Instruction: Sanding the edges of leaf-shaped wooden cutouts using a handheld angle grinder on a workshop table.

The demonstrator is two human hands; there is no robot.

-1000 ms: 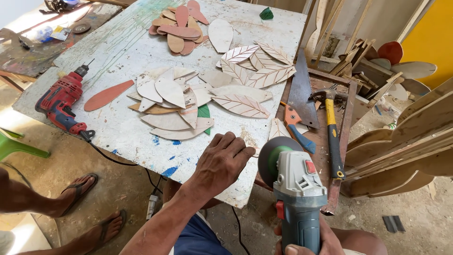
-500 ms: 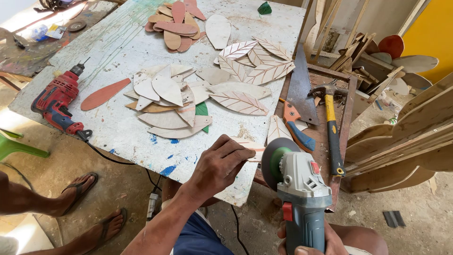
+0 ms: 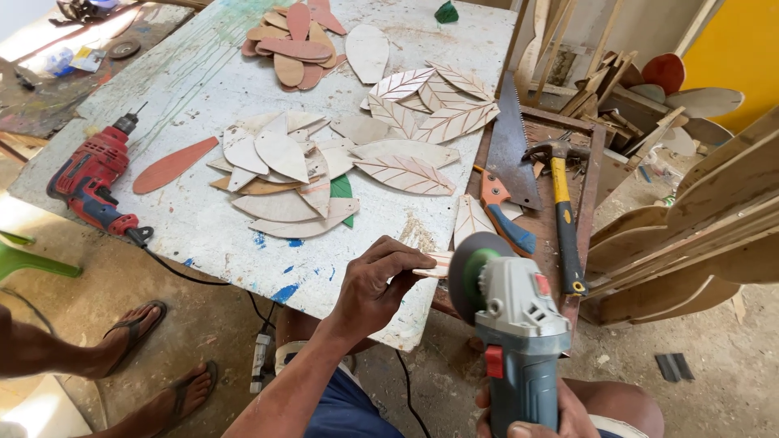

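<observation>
My left hand (image 3: 375, 284) pinches a small pale wooden piece (image 3: 434, 264) at the near edge of the white painted table (image 3: 195, 219). Its end sits right against the dark disc of a grey-blue angle grinder (image 3: 507, 316). My right hand (image 3: 552, 418) grips the grinder's body at the bottom of the view, mostly cut off by the frame. Several leaf-shaped wooden cutouts (image 3: 284, 174) lie piled on the table beyond my left hand, some with carved veins (image 3: 406, 173).
A red power drill (image 3: 93, 182) lies at the table's left edge, its cord hanging down. A handsaw (image 3: 510, 162) and yellow-handled hammer (image 3: 561, 215) lie on a wooden board to the right. Curved wooden boards (image 3: 698, 243) are stacked far right. Another person's sandalled feet (image 3: 138, 345) stand at left.
My left hand has drawn nearer the table edge and now holds the small wooden piece against the grinder disc. The grinder has shifted slightly left and up toward it.
</observation>
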